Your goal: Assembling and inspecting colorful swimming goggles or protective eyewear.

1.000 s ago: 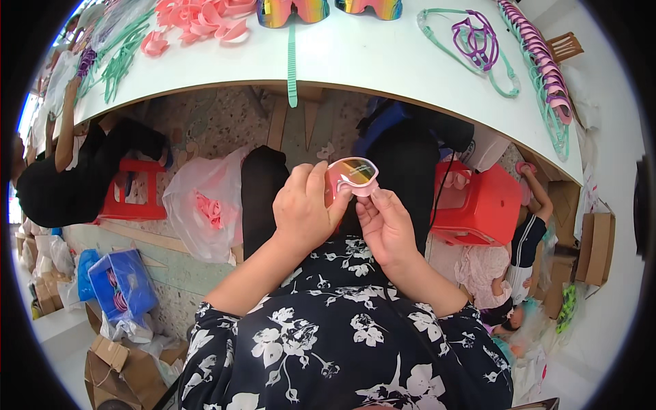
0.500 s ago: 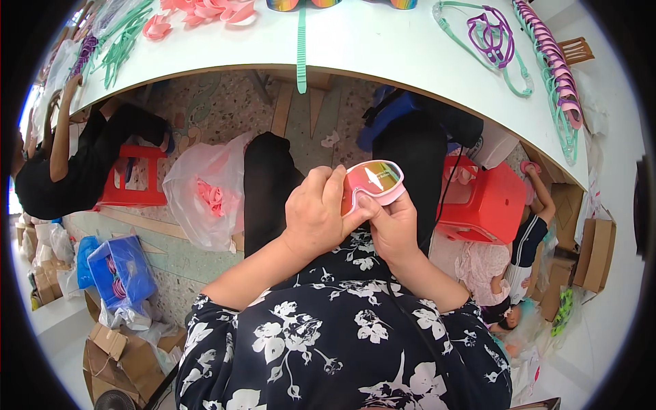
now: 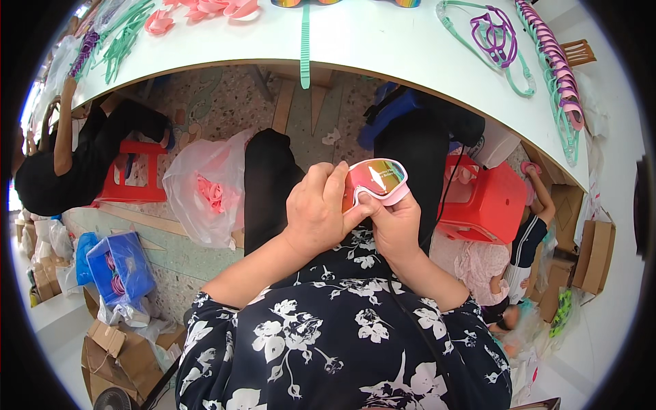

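Observation:
Above my lap, a pair of goggles (image 3: pixel 381 179) with a pink-white frame and a shiny, rainbow-mirrored lens is gripped between both hands. My left hand (image 3: pixel 316 203) is wrapped round one side and covers most of that lens. Around the other side my right hand (image 3: pixel 395 222) closes, its thumb pressed at the nose bridge from below. Both thumbs lie close together there. The far ends of the fingers behind the frame are hidden.
On the white table (image 3: pixel 383 41) ahead lie a green strap (image 3: pixel 305 58) over the edge, pink pieces (image 3: pixel 222 8), green straps (image 3: pixel 126 51) and purple goggle frames (image 3: pixel 493 35). A plastic bag (image 3: pixel 205 188) stands left of my legs, a red stool (image 3: pixel 482 201) right. People sit on both sides.
Both hands still hold the goggles, which have tilted slightly. The view has shifted a little; otherwise almost nothing differs.

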Available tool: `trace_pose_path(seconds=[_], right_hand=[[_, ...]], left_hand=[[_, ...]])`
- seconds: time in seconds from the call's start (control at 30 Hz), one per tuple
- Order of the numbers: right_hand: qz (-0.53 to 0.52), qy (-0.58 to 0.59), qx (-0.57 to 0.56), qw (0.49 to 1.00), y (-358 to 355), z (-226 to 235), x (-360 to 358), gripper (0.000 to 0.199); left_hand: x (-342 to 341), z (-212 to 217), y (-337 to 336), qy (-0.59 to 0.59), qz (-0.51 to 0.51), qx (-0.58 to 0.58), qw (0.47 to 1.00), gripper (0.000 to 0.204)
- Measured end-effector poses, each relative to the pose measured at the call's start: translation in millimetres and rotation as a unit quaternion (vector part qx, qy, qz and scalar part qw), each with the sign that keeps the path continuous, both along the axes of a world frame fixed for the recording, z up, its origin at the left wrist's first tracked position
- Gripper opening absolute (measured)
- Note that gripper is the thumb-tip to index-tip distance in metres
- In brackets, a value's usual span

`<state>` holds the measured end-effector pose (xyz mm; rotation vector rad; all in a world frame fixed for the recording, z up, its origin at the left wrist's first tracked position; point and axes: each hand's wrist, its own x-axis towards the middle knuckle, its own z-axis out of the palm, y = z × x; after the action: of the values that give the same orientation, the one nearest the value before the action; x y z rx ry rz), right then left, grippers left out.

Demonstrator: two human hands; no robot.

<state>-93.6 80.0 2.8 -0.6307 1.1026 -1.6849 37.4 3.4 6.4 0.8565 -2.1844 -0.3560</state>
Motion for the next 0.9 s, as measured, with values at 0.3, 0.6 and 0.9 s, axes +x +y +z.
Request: trace_pose_path(seconds=[0.3,0.6,0.9], right_hand=[[-0.008,0.019,0.022,1.0,-3,3,3,0.033],[-0.021,0.034,0.063,0.997,-6,-3,4,0.035],[0.214,-0.181,0.224,0.933,-2,7,-33,0.021]], left_hand=[[0,-3,1,-0.013,0.007,0.005,1.0,0.059],[3,-4,3,-0.025,-0.012,0.027,0.999,0.067],[9,-8,-25,-0.045,-0.011,-0.033,0.998,0.049]])
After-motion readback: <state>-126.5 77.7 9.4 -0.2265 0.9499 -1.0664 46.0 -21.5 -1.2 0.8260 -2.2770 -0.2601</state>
